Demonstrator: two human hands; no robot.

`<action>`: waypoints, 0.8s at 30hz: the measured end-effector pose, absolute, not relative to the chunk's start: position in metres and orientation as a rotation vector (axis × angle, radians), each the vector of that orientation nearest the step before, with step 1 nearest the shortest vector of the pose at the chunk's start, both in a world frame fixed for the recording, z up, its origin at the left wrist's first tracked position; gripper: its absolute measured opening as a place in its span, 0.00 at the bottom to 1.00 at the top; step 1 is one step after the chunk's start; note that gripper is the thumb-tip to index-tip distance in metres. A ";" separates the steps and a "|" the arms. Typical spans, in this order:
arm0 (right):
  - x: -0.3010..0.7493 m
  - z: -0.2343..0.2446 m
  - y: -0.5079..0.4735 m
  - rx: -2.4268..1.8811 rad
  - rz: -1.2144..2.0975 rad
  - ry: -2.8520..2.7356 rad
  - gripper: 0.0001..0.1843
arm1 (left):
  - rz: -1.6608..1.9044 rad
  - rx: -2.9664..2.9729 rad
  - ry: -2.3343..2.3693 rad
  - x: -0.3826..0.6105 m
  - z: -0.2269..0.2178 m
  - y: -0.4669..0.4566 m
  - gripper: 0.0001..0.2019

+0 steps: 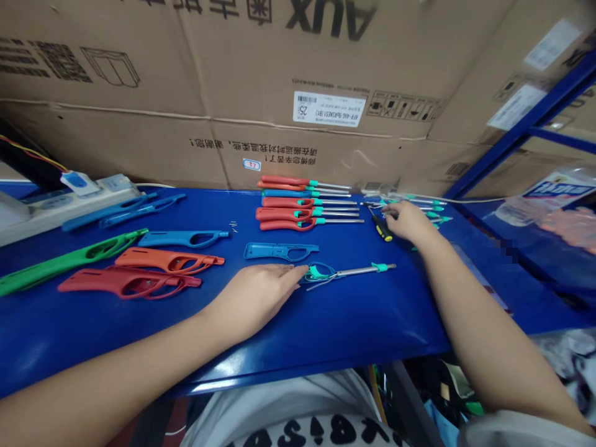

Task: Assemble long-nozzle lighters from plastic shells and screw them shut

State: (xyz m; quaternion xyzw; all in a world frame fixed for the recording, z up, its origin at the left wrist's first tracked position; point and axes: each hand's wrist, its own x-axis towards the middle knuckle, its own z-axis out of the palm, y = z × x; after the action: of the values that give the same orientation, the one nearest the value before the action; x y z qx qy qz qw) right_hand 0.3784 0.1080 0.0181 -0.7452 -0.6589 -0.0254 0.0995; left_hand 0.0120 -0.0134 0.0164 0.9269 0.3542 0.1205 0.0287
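My left hand (254,297) lies flat on the blue table (354,323), fingers stretched out, its fingertips on a partly built lighter (344,271) with a teal trigger and a metal tube. Just behind it lies an empty blue lighter shell (279,251). My right hand (410,221) reaches to the far right, its fingers curled over a small black and yellow screwdriver (382,228) and beside loose teal-tipped metal tubes (426,205). Whether it grips anything is hidden.
Several finished red and blue lighters (298,205) lie in a row at the back. Red, orange, green and blue shell halves (139,267) are spread on the left. A power strip (60,202) sits far left. Large cardboard boxes (279,93) wall off the back.
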 end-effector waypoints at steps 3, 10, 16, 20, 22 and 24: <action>0.379 0.014 0.110 -2.227 -0.056 -1.911 0.11 | 0.382 2.875 1.094 0.011 0.015 -0.011 0.16; 0.378 0.016 0.109 -2.313 -0.027 -1.756 0.11 | 0.455 2.895 1.063 0.012 0.016 -0.011 0.17; 0.374 0.031 0.099 -2.217 -0.039 -1.651 0.12 | 0.469 2.904 1.077 0.012 0.019 -0.011 0.18; 0.373 0.045 0.090 -2.111 -0.085 -1.540 0.06 | 0.500 2.914 1.082 0.011 0.019 -0.012 0.18; 0.372 0.052 0.086 -2.030 -0.127 -1.507 0.06 | 0.503 2.913 1.094 0.010 0.020 -0.012 0.18; 0.366 0.057 0.083 -1.935 -0.165 -1.528 0.07 | 0.515 2.888 1.106 0.010 0.022 -0.012 0.18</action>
State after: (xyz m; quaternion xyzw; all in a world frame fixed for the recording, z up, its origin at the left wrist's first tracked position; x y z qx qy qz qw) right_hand 0.3661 0.0826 0.0571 -0.7396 -0.5838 -0.0631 0.3290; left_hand 0.0100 -0.0124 0.0220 0.9212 0.3527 0.1642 0.0030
